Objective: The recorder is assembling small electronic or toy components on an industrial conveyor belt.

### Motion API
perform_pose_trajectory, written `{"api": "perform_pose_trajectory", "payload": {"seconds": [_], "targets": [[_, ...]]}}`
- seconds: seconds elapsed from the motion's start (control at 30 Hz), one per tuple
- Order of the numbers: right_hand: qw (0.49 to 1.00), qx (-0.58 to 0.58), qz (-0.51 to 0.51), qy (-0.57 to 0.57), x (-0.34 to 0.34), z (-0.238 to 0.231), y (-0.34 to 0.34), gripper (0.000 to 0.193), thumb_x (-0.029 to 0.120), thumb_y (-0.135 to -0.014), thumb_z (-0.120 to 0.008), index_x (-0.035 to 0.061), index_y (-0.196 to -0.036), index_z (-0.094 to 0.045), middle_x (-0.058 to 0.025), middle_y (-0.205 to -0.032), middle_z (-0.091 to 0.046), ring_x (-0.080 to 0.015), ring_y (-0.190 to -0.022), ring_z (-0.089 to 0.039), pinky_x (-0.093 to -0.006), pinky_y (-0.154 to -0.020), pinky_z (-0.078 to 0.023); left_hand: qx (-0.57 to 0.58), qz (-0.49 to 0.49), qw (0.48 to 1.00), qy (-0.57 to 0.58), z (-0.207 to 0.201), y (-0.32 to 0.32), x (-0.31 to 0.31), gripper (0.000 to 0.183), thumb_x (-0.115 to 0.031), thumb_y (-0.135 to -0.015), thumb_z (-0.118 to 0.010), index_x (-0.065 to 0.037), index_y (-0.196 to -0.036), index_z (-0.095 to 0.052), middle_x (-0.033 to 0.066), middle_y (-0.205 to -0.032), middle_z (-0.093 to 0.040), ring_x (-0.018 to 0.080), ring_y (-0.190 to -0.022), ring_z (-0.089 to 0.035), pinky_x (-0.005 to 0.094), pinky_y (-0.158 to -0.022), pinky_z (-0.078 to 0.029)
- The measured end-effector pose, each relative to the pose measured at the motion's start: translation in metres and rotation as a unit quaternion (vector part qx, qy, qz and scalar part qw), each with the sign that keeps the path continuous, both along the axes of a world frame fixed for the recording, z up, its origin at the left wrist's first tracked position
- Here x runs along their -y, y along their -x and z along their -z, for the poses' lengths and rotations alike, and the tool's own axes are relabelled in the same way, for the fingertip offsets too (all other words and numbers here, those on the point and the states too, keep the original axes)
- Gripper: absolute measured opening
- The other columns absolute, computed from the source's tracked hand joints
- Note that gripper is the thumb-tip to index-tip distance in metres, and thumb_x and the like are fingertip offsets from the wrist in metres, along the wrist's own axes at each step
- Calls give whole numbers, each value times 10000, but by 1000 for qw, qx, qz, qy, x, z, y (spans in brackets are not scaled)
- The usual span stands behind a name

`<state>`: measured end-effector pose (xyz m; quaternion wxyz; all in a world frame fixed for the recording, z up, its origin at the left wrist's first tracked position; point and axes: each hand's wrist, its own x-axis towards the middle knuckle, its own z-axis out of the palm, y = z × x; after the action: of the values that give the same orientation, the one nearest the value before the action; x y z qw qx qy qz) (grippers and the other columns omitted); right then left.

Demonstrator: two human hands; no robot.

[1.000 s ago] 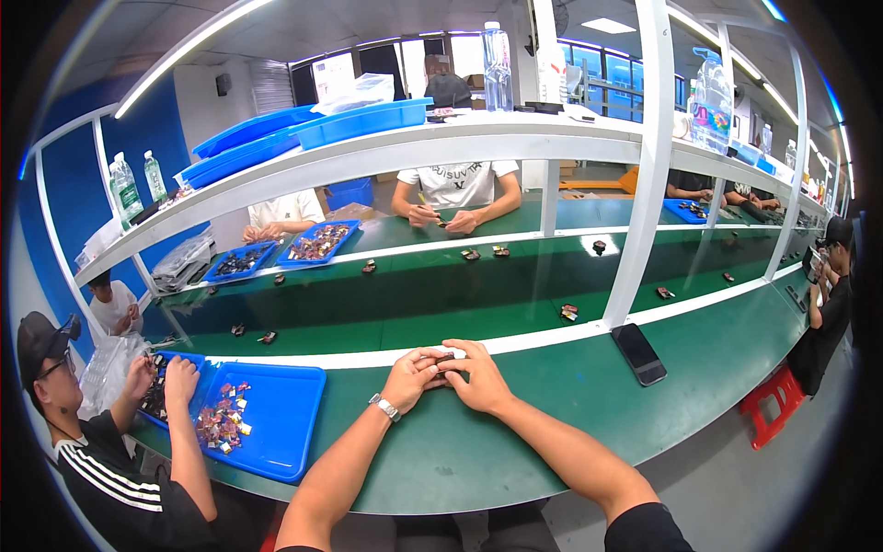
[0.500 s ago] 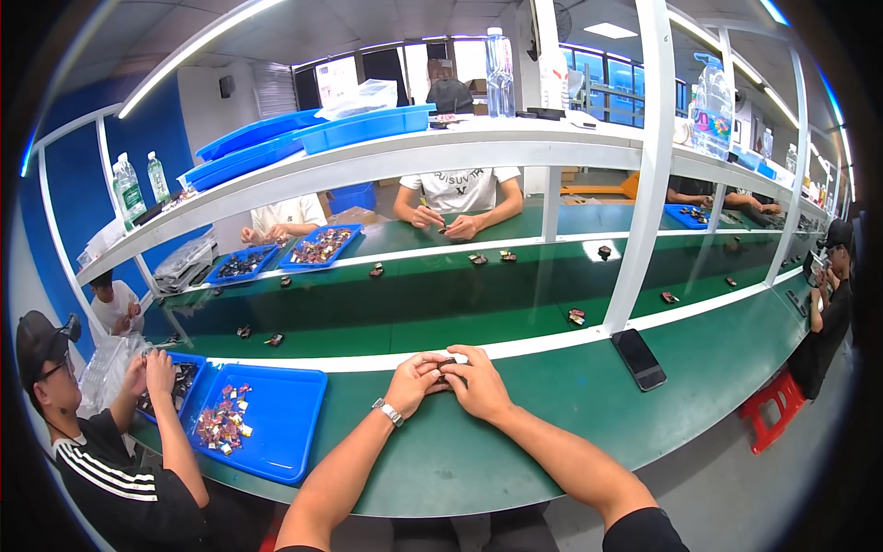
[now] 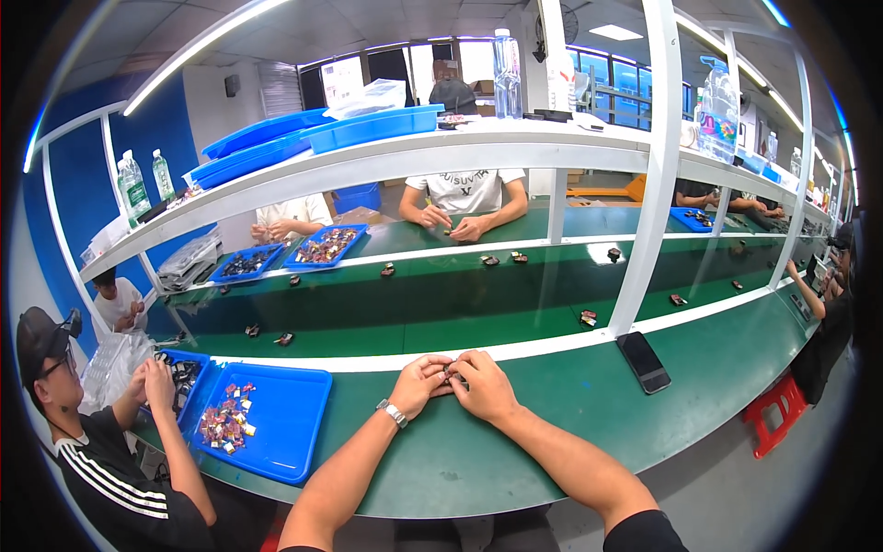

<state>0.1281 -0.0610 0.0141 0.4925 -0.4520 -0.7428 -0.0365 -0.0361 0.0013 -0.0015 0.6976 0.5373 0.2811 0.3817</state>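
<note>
My left hand (image 3: 420, 386) and my right hand (image 3: 485, 387) meet at the inner edge of the green worktop, in front of the white rail. The fingers of both close around a small dark part (image 3: 451, 376), mostly covered by the fingertips, so its exact kind cannot be made out. A metal-banded watch circles my left wrist. Left of my left arm lies a blue tray (image 3: 299, 405) with a loose heap of small red, white and yellowish parts (image 3: 226, 419). Beyond the rail, similar small assemblies, such as one pair (image 3: 589, 317), lie scattered on the green conveyor belt (image 3: 460, 317).
A black phone (image 3: 643, 362) rests right of my hands, beside a white upright post (image 3: 647, 202). Overhead runs a white shelf (image 3: 570, 147) with trays and bottles. A co-worker (image 3: 115, 451) sits close at left by another blue tray; others work across the belt. A red stool (image 3: 777, 414) stands at right.
My fingers have shifted slightly around the small dark part, both hands staying together. The whole view has moved a little, and the assemblies on the belt appear slightly farther right.
</note>
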Motion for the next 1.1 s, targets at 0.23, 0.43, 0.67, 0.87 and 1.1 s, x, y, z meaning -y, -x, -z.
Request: {"api": "perform_pose_trajectory", "payload": {"seconds": [0.23,0.43,0.67,0.87,1.1], "targets": [[999,25,37,-6,-5,11,1,129,66,-769,-706,52,-888,-660,-81,-935,-601,-260,-871,-603,-357,-739,-525,-6,-5,1000,-1,1,-1,1,225,30,-956,-488,-7,-1173,-537,102,-1137,-634,178,-1037,-636,336,-893,-566],[998,51,40,-9,-5,11,-2,127,79,-780,-699,42,-894,-659,-72,-940,-604,-255,-864,-605,-361,-717,-536,-9,-9,1000,1,3,-3,0,227,38,-953,-483,-2,-1170,-536,108,-1135,-636,184,-1024,-642,336,-890,-569],[995,77,58,-19,-5,14,1,115,93,-787,-692,52,-890,-658,-61,-929,-605,-242,-851,-609,-354,-673,-548,-11,-11,1000,-3,2,0,1,227,44,-950,-481,2,-1167,-536,109,-1128,-640,192,-1010,-651,337,-885,-570],[994,73,76,-25,-6,15,3,94,99,-794,-686,54,-870,-653,-56,-882,-601,-239,-836,-613,-356,-674,-546,-11,-12,1000,-10,2,-2,2,210,25,-947,-508,-1,-1152,-545,108,-1114,-646,185,-994,-653,328,-869,-571],[994,80,64,-46,-5,8,-1,145,72,-774,-698,38,-907,-650,-75,-909,-594,-254,-855,-609,-348,-682,-547,-13,-51,998,-37,2,-10,10,178,-18,-943,-551,-8,-1120,-568,95,-1069,-658,162,-944,-655,300,-807,-574]]}}
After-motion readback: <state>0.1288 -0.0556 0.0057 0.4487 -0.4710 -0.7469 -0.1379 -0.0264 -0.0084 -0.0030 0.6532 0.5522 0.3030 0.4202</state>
